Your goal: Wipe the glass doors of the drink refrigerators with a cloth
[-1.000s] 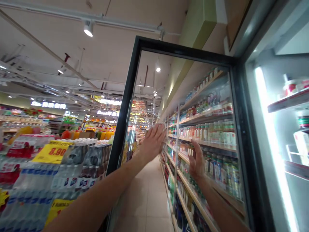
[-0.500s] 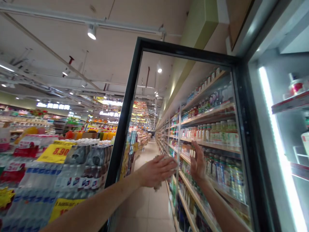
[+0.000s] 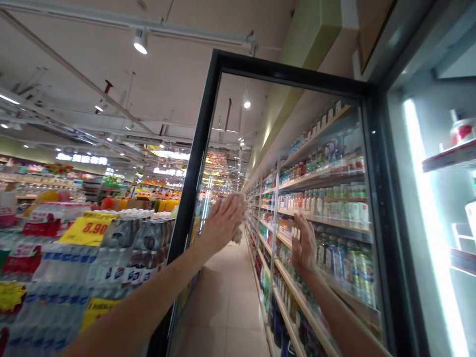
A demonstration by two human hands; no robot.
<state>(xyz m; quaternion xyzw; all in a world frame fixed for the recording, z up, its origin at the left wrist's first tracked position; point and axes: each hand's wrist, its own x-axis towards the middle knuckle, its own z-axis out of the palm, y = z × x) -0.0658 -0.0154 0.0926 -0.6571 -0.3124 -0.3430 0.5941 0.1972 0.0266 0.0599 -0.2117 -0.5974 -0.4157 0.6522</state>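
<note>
An open fridge door with a black frame (image 3: 193, 163) and a glass pane (image 3: 260, 139) stands in front of me. My left hand (image 3: 222, 221) presses a small pale cloth (image 3: 237, 232) against the glass at mid height, fingers stretched over it. My right hand (image 3: 303, 245) lies flat on the pane further right, fingers apart, holding nothing. Through the glass I see a long aisle and shelves of bottled drinks (image 3: 327, 198).
The lit fridge interior with a shelf (image 3: 449, 154) is at the right. Stacked packs of bottled drinks (image 3: 111, 248) with a yellow 8.90 price sign (image 3: 88, 228) stand at the left. The tiled aisle floor (image 3: 230, 307) runs ahead.
My left hand with the cloth swept down the glass, then back up and slightly left. My right hand stayed flat on the pane in nearly the same spot.
</note>
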